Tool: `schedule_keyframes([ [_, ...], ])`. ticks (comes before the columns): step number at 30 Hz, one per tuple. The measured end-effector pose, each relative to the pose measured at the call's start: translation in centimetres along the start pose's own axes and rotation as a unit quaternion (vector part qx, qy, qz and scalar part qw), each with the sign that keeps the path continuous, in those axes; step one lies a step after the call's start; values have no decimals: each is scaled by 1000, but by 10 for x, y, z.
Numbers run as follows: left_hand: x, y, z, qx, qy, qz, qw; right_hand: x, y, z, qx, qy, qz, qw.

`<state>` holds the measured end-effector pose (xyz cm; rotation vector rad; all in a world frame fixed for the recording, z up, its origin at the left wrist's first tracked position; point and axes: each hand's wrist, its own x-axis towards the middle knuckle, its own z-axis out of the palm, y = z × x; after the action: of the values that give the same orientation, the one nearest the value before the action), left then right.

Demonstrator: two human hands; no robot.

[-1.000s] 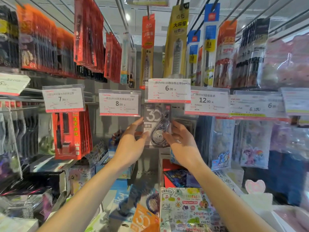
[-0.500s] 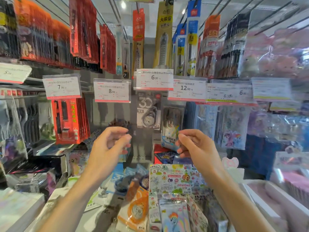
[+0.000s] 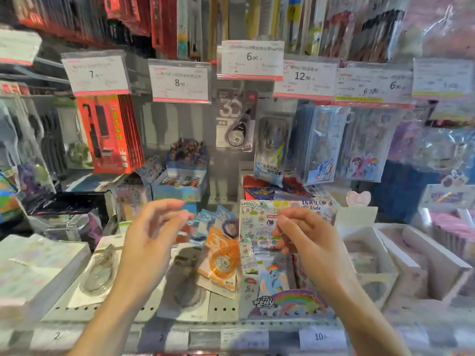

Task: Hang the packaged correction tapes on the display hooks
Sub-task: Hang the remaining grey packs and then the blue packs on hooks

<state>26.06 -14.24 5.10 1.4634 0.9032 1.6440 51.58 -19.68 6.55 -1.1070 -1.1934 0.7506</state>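
One grey-carded correction tape (image 3: 236, 122) hangs under the 6.00 price tag (image 3: 252, 60). An orange-packaged correction tape (image 3: 221, 260) and others lie mid-shelf, unhung. The left hand (image 3: 151, 242) and right hand (image 3: 308, 240) hover above with loosely curled, empty fingers.

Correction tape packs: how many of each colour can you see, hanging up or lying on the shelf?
Hanging grey pack: 1
Grey pack on the shelf: 1
Orange pack: 1
White pack: 1
Blue packs: 2, blurred
Total: 6
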Motion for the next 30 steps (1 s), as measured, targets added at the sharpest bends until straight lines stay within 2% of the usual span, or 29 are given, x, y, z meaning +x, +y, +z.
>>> schedule_keyframes([
  [9, 42, -23, -82, -24, -26, -24, 999, 6, -7, 92, -4, 22, -15, 1000],
  [17, 95, -35, -175, -13, -100, -46, 994, 26, 2, 195, -42, 44, 8, 998],
  [23, 106, -61, -198, -9, -139, -111, 984, 32, 19, 212, -134, 65, 14, 989],
  [30, 121, -75, -174, 21, -185, -144, 972, 54, 60, 194, -264, 79, 42, 960],
])
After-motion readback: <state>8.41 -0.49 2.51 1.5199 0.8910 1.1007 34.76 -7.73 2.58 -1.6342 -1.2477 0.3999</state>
